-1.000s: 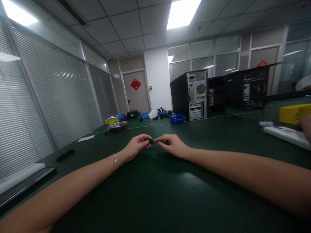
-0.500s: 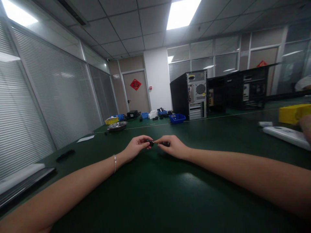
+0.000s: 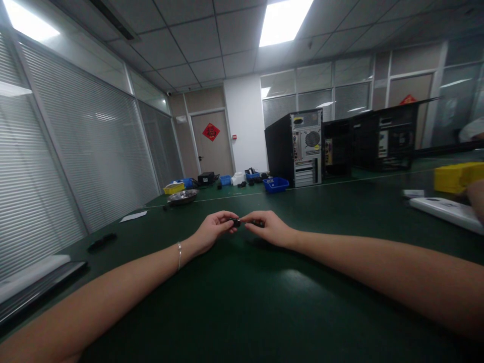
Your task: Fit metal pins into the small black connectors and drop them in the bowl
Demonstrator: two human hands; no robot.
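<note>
My left hand [image 3: 213, 229] is closed in a pinch around a small black piece [image 3: 236, 222], whose kind is too small to make out. My right hand [image 3: 271, 229] meets it from the other side, its index fingertip at the piece's right end and its thumb just below. The right-hand fingers are curled close together. Something dark shows between them and the palm, and I cannot tell what it is. Both hands are low over the green tabletop [image 3: 242, 302], near the middle of the view.
A metal bowl [image 3: 182, 196], a blue bin [image 3: 276, 184] and a yellow tray [image 3: 174, 188] stand farther back. Computer towers [image 3: 307, 146] rise at the back right. At right, another person's hand [image 3: 475, 199] is by a white device [image 3: 446, 212] and yellow bins [image 3: 457, 176]. A dark item [image 3: 102, 242] lies left.
The black piece has turned slightly in my left fingers. Both hands stay almost in the same place.
</note>
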